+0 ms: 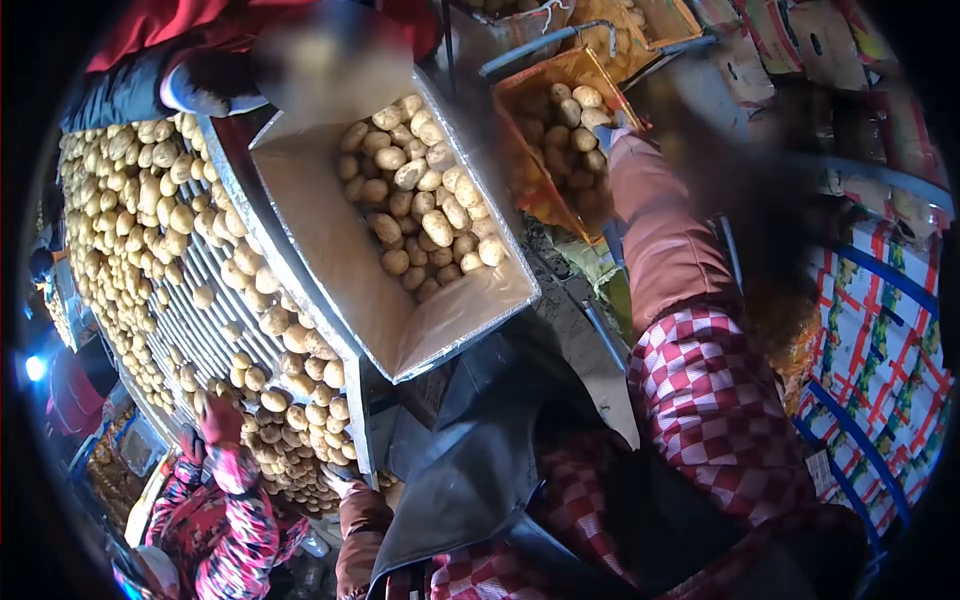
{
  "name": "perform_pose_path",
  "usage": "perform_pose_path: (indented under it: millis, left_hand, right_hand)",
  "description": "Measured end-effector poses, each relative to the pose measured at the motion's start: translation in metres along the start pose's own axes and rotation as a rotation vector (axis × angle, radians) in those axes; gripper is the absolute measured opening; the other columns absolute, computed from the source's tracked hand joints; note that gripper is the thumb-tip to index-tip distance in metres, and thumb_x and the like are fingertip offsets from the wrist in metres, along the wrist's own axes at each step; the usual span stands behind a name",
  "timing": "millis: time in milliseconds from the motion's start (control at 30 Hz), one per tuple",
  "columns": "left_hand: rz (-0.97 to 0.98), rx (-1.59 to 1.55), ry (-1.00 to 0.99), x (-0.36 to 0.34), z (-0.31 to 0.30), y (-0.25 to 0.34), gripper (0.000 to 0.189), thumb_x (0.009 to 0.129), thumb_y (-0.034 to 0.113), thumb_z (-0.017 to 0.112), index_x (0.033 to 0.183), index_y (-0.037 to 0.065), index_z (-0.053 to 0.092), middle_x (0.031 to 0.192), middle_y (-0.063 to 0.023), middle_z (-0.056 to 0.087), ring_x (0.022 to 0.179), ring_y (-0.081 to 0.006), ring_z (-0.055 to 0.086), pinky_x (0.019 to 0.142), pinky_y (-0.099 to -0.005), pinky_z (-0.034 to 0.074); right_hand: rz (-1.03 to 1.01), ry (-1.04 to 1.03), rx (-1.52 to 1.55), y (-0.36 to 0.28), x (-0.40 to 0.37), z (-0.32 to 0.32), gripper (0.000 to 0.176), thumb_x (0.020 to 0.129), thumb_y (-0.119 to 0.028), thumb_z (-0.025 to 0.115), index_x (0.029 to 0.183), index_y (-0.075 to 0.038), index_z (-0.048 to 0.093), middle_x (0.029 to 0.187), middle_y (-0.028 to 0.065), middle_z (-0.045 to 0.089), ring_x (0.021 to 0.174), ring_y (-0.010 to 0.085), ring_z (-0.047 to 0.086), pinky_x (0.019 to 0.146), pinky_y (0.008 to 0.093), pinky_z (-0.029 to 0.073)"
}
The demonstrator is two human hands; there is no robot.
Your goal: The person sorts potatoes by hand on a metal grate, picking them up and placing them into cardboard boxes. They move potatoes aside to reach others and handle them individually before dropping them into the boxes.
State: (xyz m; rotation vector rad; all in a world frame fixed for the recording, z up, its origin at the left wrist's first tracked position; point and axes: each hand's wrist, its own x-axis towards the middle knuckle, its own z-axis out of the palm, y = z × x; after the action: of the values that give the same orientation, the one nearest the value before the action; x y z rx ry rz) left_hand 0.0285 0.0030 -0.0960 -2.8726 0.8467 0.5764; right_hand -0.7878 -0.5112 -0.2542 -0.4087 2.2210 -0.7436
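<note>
My right arm, in a brown cuff and red-checked sleeve, reaches to an orange crate (548, 192) holding potatoes (585, 140). There my right hand (612, 132), in a bluish glove, is at the crate's inner side against the potatoes; its fingers are mostly hidden. Low on the left, my left hand (343, 482) touches the lower edge of the slatted sorting table (205, 325), beside loose potatoes (300, 420). The brown cuff shows, but its fingers are too small to read. Between my arms stands a foil-edged carton (320, 200) partly filled with potatoes (425, 190).
Another person's gloved hand (220, 420) works over the sorting table from the lower left. At the top, a person in a dark sleeve (120, 95) stands beside it. A second orange crate (660, 22) is at the back. Printed cartons (880, 350) are stacked at the right.
</note>
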Motion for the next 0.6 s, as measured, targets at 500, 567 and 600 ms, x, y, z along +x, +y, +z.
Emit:
perform_pose_path:
  millis: [500, 567, 600]
  left_hand:
    - [0.025, 0.543, -0.065, -0.016, -0.016, 0.044, 0.07, 0.096, 0.04, 0.052, 0.155, 0.018, 0.021, 0.16, -0.0165, 0.017, 0.144, -0.042, 0.019, 0.118, -0.0516, 0.022]
    - [0.032, 0.583, -0.069, -0.018, -0.017, 0.042, 0.07, 0.096, 0.04, 0.052, 0.155, 0.018, 0.021, 0.16, -0.0165, 0.017, 0.144, -0.0421, 0.019, 0.118, -0.0516, 0.022]
    - [0.03, 0.609, -0.069, -0.019, -0.015, 0.041, 0.07, 0.096, 0.04, 0.052, 0.155, 0.019, 0.021, 0.16, -0.0165, 0.016, 0.144, -0.0422, 0.018, 0.118, -0.0516, 0.022]
  right_hand:
    - [-0.302, -0.38, -0.676, 0.043, -0.091, 0.081, 0.025, 0.096, -0.029, 0.051, 0.094, -0.013, 0.071, 0.077, 0.0012, 0.063, 0.069, 0.0205, 0.059, 0.063, 0.039, 0.048]
    - [-0.292, -0.416, -0.705, 0.053, -0.089, 0.077, 0.025, 0.096, -0.029, 0.051, 0.094, -0.013, 0.071, 0.076, 0.0008, 0.063, 0.068, 0.0199, 0.059, 0.063, 0.0387, 0.048]
    - [-0.278, -0.428, -0.714, 0.056, -0.084, 0.068, 0.025, 0.096, -0.029, 0.051, 0.094, -0.013, 0.071, 0.076, 0.0007, 0.063, 0.067, 0.0196, 0.059, 0.062, 0.0386, 0.048]
